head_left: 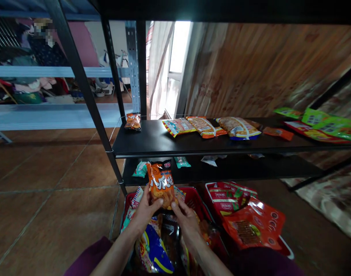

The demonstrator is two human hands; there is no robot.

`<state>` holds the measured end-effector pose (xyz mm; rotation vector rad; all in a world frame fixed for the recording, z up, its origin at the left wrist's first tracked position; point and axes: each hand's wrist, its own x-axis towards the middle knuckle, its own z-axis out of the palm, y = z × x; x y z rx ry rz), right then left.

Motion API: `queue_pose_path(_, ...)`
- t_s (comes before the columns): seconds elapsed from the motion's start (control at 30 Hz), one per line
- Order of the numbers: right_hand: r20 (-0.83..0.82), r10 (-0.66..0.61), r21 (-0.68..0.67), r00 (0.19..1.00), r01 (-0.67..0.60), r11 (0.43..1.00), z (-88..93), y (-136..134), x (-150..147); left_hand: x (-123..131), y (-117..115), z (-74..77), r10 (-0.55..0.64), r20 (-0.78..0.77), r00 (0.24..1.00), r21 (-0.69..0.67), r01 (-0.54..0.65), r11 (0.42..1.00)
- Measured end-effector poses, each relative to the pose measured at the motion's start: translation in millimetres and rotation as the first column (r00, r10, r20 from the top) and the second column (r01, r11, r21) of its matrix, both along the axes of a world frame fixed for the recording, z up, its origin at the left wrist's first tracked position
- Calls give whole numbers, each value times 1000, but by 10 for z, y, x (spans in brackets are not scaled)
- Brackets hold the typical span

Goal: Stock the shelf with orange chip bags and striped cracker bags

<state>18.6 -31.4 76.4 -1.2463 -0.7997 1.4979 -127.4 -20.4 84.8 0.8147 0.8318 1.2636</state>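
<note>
Head view: two bare hands together over a red basket (203, 202), below a black shelf unit; both grasp one bag
Orange snack bag (161, 180): held above the basket, printed front facing the camera, dark top edge up; in this view it overlaps the lower shelf (238, 172)
Left hand (146, 211): grasping the bag's lower left side, thumb across the front
Right hand (189, 221): grasping the bag's lower right corner, thumb on the near side
Red basket: between the forearms, filled with packets; a blue-and-yellow packet (158, 251) lies near the left forearm
Upper shelf (143, 142): a small orange packet (133, 121) at the left end; three larger packs (206, 127) side by side in the middle; green packets (333, 122) at the right
Lower shelf: two teal packets (182, 162), one on each side of the held bag
Right of the basket: red packs (231, 194) and an orange-red pack (256, 224), overlapping; a pale rim (287, 247) shows beside them
</note>
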Motion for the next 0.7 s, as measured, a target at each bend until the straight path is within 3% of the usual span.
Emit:
queue_pose_path(0.2,-31,44,56,999,-42,998,380,181,-40,-54,154,408,-15,21,1000,79,14,997)
queue_pose_path(0.33,-95,50,69,994,-43,997,534,286,-120,-99,216,608,2,99,995,-2,-2,1000)
queue_pose_path(0.53,-68,24,55,997,-21,998,485,293,-97,-81,135,592,-33,145,989,-76,44,996)
queue_pose_path(0.7,-7,11,26,1000,-11,1000,360,209,-11,-32,53,513,-64,156,986,-42,72,997)
